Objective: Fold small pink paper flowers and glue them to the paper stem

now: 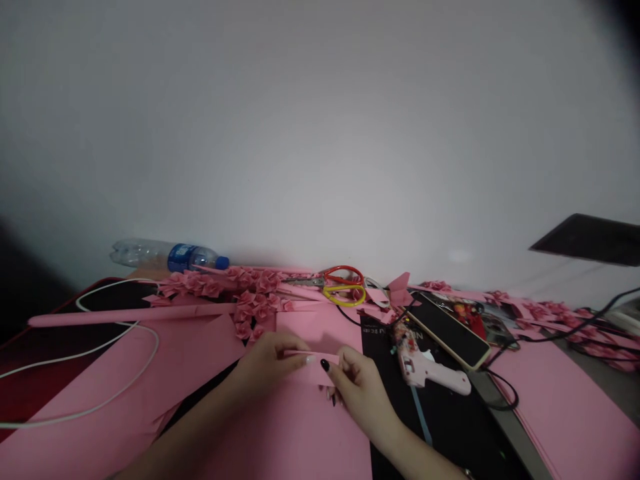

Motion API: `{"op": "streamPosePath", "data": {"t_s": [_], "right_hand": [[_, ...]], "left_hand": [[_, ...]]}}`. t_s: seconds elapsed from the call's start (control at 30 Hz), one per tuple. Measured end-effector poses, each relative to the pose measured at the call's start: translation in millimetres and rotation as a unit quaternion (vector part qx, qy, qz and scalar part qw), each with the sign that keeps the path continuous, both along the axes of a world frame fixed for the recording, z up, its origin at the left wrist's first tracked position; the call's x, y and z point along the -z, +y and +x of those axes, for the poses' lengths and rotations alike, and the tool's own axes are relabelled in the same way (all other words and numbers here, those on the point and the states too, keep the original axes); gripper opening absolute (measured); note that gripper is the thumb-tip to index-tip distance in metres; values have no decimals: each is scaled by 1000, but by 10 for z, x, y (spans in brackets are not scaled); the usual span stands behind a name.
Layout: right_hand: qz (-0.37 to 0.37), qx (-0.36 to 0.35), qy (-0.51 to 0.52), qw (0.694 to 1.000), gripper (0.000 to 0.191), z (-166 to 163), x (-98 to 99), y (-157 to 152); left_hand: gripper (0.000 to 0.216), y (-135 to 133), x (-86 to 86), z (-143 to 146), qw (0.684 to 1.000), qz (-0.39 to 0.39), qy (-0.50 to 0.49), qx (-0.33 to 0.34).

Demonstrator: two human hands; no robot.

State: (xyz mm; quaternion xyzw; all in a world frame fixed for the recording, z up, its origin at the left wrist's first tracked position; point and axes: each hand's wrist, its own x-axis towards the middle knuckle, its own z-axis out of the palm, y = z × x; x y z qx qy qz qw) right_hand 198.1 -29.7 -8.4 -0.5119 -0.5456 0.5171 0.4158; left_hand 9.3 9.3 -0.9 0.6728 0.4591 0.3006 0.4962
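Both my hands meet at the lower middle of the table over a small pink paper strip (316, 365). My left hand (267, 363) pinches the strip's left end with its fingers curled. My right hand (357, 387), with dark nails, pinches the right end. The strip lies above a large pink sheet (300, 427). Just behind my hands sits a cluster of small pink paper roses (253, 303).
A pink glue gun (430, 370) and a phone (450, 330) lie to the right on a black mat. Red and yellow scissors (343, 285) rest at the back. A water bottle (167, 255) lies back left, beside a long pink paper roll (130, 315) and a white cable (100, 347).
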Motion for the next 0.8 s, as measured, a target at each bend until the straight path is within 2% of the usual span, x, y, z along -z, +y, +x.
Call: {"op": "streamPosePath", "data": {"t_s": [0.23,0.37,0.5,0.6,0.67,0.73,0.8], "right_hand": [[3,-22,-38,999,44,-1,-8,-27],[21,-31,-44,998,42,9,-1,-33],[30,-25,-30,999,43,25,-10,-23],[30,-7,-9,999,44,34,-3,-8],[22,-1,6,1000,45,33,3,-2],[15,0,11,1000,46,27,5,-2],[13,-6,6,1000,47,19,2,-8]], "left_hand": [[44,-18,-34,15,998,43,43,14],[46,-22,-24,15,999,42,24,20],[41,8,-42,-38,998,31,-14,-61],[33,44,-89,-104,987,-22,-85,-136],[33,57,-111,-130,977,-24,-120,-176],[31,58,-107,-129,972,-12,-135,-190],[24,48,-75,-107,979,9,-123,-161]]}}
